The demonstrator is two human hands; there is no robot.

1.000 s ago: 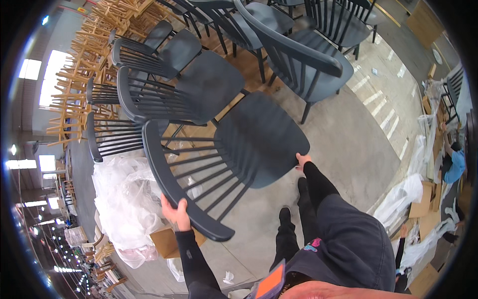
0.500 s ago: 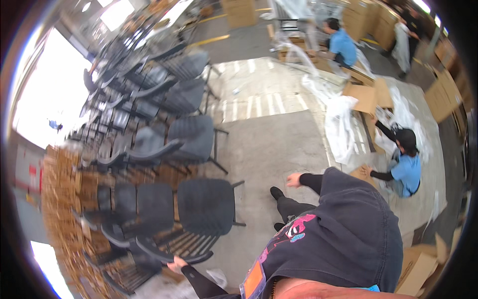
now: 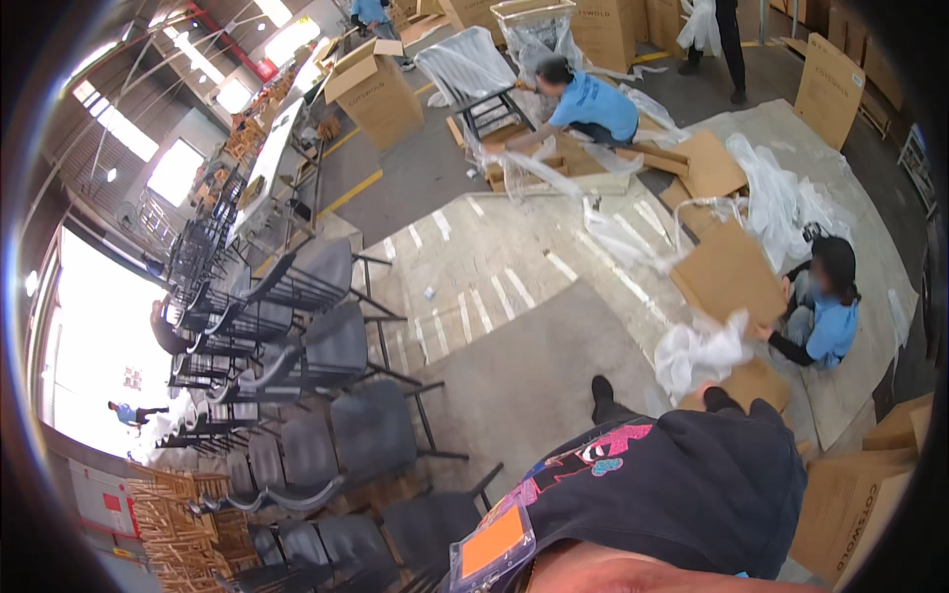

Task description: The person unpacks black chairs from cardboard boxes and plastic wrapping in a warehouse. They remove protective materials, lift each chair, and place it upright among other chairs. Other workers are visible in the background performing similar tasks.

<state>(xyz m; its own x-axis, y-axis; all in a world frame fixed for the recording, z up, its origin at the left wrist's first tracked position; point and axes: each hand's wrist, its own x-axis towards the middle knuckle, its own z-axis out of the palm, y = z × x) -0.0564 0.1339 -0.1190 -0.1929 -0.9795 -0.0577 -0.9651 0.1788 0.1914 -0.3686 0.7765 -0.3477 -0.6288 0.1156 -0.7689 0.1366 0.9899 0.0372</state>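
Note:
Just past the hem of my dark sweatshirt, a small part of my right hand (image 3: 705, 389) shows beyond its black cuff. Its fingers are too hidden to read. Closest to it is a crumpled white sheet of plastic wrap (image 3: 700, 352), and I cannot tell whether the two touch. A brown cardboard piece (image 3: 756, 383) lies partly under that wrap. My left hand is out of view. Rows of dark grey chairs (image 3: 371, 430) with black metal frames stand on my left, the nearest one (image 3: 430, 519) beside my body.
A crouching co-worker (image 3: 830, 306) at right handles a flat cardboard sheet (image 3: 732, 272). Another (image 3: 598, 109) crouches near a wrapped chair (image 3: 467, 69). A tall open carton (image 3: 374, 99) stands at the back, more cartons (image 3: 855, 504) at lower right. Stacked wooden frames (image 3: 183, 514) rise at far left.
My view has swung, with the chairs now lower. My left hand, earlier at a chair's backrest, has left the picture. My right hand now appears beside the plastic wrap.

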